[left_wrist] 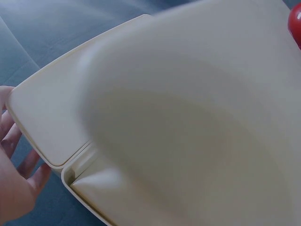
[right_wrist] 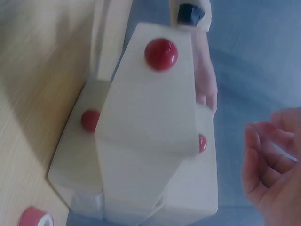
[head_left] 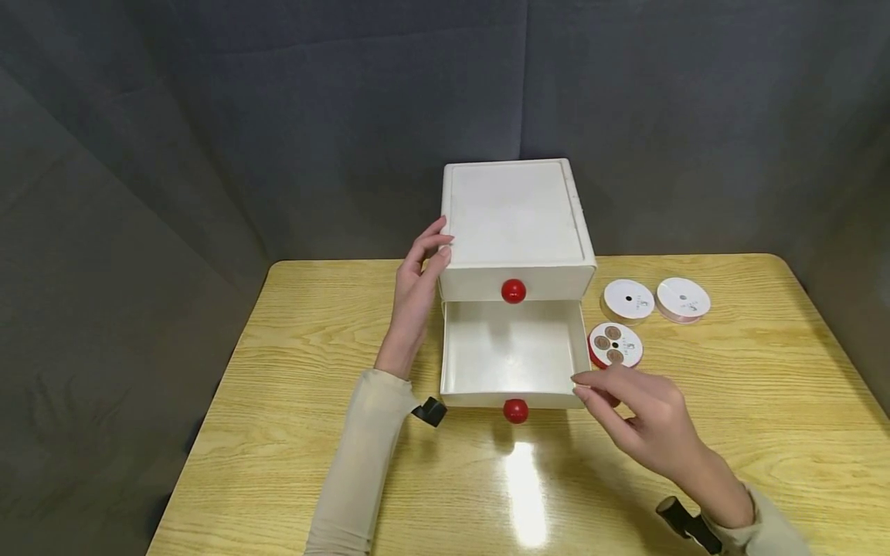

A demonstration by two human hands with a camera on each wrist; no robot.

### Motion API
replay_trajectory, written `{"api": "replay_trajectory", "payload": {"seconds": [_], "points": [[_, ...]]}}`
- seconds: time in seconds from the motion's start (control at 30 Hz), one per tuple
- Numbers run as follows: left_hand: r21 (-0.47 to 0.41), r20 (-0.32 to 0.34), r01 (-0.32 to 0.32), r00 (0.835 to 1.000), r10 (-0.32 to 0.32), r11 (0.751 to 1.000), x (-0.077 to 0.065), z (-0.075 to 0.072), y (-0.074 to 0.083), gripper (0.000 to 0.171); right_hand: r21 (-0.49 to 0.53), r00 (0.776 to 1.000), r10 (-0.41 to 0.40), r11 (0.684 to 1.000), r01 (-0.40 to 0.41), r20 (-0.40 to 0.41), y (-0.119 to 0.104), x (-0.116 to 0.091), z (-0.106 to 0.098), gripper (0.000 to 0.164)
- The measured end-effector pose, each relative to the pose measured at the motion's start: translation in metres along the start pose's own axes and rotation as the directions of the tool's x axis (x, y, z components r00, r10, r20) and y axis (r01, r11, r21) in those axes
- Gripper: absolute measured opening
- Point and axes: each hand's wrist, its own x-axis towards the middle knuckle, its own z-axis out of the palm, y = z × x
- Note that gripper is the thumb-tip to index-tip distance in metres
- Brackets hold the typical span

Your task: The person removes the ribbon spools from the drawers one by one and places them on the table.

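Observation:
A white drawer cabinet (head_left: 514, 212) with red knobs stands at the centre of the head view. Its middle drawer (head_left: 511, 347) is pulled out, showing its white floor and walls. My left hand (head_left: 417, 278) rests against the cabinet's left side, fingers spread along the upper edge; in the left wrist view, the left hand (left_wrist: 16, 174) lies beside the cabinet. My right hand (head_left: 647, 413) is by the drawer's front right corner in the head view. In the right wrist view, the right hand (right_wrist: 273, 162) has loosely bent fingers, holds nothing visible, and a gap separates it from the drawer (right_wrist: 148, 101).
Right of the cabinet lie three ribbon spools: a red-edged spool (head_left: 616, 345) nearest the drawer, a yellowish spool (head_left: 628, 300) behind it and a pink spool (head_left: 683, 299) farther right. They share a wooden table (head_left: 313, 347). Dark cloth (head_left: 375, 100) hangs behind.

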Motion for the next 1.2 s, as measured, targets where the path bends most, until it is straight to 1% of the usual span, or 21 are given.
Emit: {"api": "replay_trajectory", "payload": {"seconds": [0.1, 0.2, 0.4, 0.57, 0.7, 0.8, 0.9, 0.97, 1.13, 1.17, 1.2], "points": [[-0.005, 0.003, -0.001, 1.0, 0.001, 1.0, 0.001, -0.001, -0.001, 0.028, 0.047, 0.999, -0.039, 0.998, 0.038, 0.01, -0.007, 0.002, 0.005, 0.035], [-0.003, 0.002, 0.003, 1.0, -0.003, 1.0, 0.001, -0.001, -0.001, 0.028, 0.087, 0.998, -0.06, 0.995, 0.057, 0.023, -0.012, 0.004, 0.01, 0.033], [-0.003, -0.001, 0.002, 1.0, -0.002, 1.0, 0.001, -0.001, -0.002, 0.027, 0.117, 0.995, -0.054, 0.992, 0.044, 0.085, -0.016, 0.0, 0.02, 0.029], [0.011, 0.001, 0.001, 1.0, -0.001, 1.0, 0.001, -0.001, -0.001, 0.028, 0.1, 0.988, -0.038, 0.995, 0.023, 0.149, -0.019, -0.005, 0.03, 0.029], [0.017, 0.002, 0.002, 1.0, -0.002, 1.0, 0.001, -0.001, -0.001, 0.028, 0.085, 0.974, -0.014, 0.996, -0.006, 0.226, -0.02, -0.008, 0.036, 0.03], [0.017, 0.002, 0.002, 1.0, -0.002, 1.0, 0.0, 0.0, -0.001, 0.027, 0.077, 0.964, 0.001, 0.997, -0.023, 0.267, -0.021, -0.011, 0.041, 0.031], [0.021, 0.0, 0.004, 1.0, -0.004, 1.0, 0.0, 0.0, -0.001, 0.027, 0.08, 0.962, -0.006, 0.997, -0.017, 0.272, -0.02, -0.012, 0.046, 0.032], [0.025, -0.001, 0.005, 1.0, -0.005, 1.0, 0.0, 0.0, -0.001, 0.027, 0.068, 0.958, 0.006, 0.997, -0.027, 0.288, -0.019, -0.015, 0.049, 0.031], [0.027, -0.004, 0.007, 1.0, -0.007, 1.0, 0.001, 0.0, -0.002, 0.028, 0.001, 0.946, 0.011, 1.0, -0.011, 0.325, -0.015, -0.022, 0.054, 0.017], [0.026, -0.005, 0.007, 1.0, -0.007, 1.0, 0.001, 0.0, -0.002, 0.028, -0.009, 0.945, 0.009, 1.0, -0.007, 0.326, -0.015, -0.023, 0.055, 0.017], [0.025, -0.005, 0.008, 1.0, -0.008, 1.0, 0.001, 0.0, -0.002, 0.027, -0.02, 0.945, 0.011, 1.0, -0.004, 0.328, -0.015, -0.024, 0.056, 0.02]]}}
